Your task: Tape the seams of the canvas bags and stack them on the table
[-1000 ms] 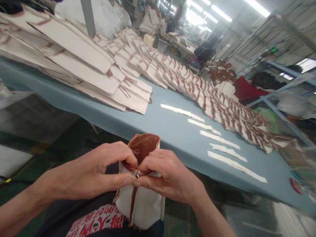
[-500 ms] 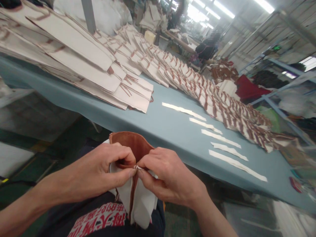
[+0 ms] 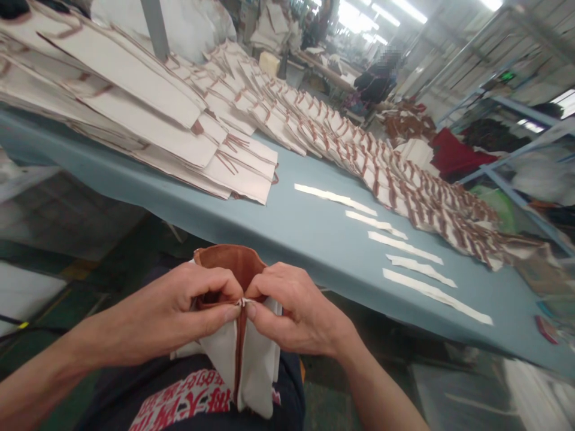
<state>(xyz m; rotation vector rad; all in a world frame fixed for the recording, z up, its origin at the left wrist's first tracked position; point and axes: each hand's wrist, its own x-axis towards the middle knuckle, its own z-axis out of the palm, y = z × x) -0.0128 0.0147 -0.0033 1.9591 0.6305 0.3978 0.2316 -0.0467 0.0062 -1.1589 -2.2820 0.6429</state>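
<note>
A cream and brown sewn cloth piece (image 3: 257,383) hangs upright in front of my body, its top standing open like a bag mouth with brown lining inside. A brown strip runs down its middle seam. My left hand (image 3: 193,302) pinches the top edge left of that seam between thumb and forefinger. On the other side of the seam, my right hand (image 3: 294,311) pinches the same edge. The two thumb tips are close together, with a small whitish bit of cloth or thread showing between them. Fingers hide part of the rim.
A blue-covered table (image 3: 314,251) slants across beyond my hands. On it lie several cream strips (image 3: 438,293), stacked cream panels (image 3: 135,114) with brown trim, and a long overlapping row of trimmed pieces (image 3: 341,137). A red object (image 3: 547,329) lies at the right end. A person (image 3: 377,84) is far back.
Both hands and the cloth piece have shifted slightly left in view. The thumb tips are a little farther apart, and more of the whitish bit shows between them. Both pinches remain.
</note>
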